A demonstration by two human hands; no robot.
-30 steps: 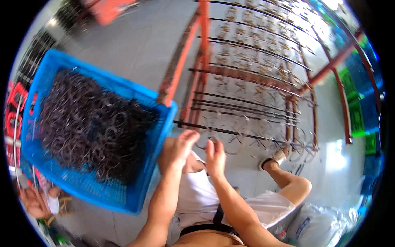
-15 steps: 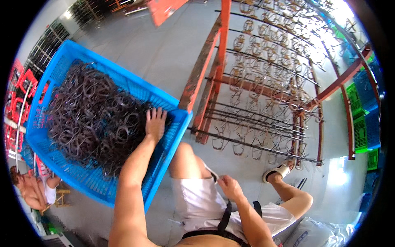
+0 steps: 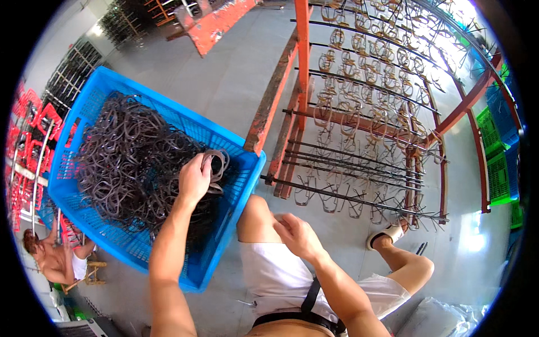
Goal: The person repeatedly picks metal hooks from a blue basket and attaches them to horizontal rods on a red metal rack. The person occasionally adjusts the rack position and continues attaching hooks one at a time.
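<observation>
A heap of dark, glossy curved loops (image 3: 129, 151) fills much of a blue plastic basket (image 3: 241, 194). Over the right side of the heap, my left hand (image 3: 195, 180) is closed with the thumb up, gripping a dark loop (image 3: 220, 162) that sticks out past the fingers. Nearer to me, my right hand (image 3: 299, 236) hovers above my bent left knee with its fingers curled in. Whatever it may hold is hidden. It is apart from the basket.
Right of the basket stands a rusty orange metal rack (image 3: 303, 67), its black rods hung with several rows of brownish loops (image 3: 348, 112). Green crates (image 3: 497, 177) line the far right. A person (image 3: 56, 258) sits at left near red pieces (image 3: 48, 121). A plastic sack (image 3: 438, 317) lies lower right.
My left hand has gone from lying spread on the heap to closing on a loop, shifting slightly left. My right hand has moved left and up, toward my knee.
</observation>
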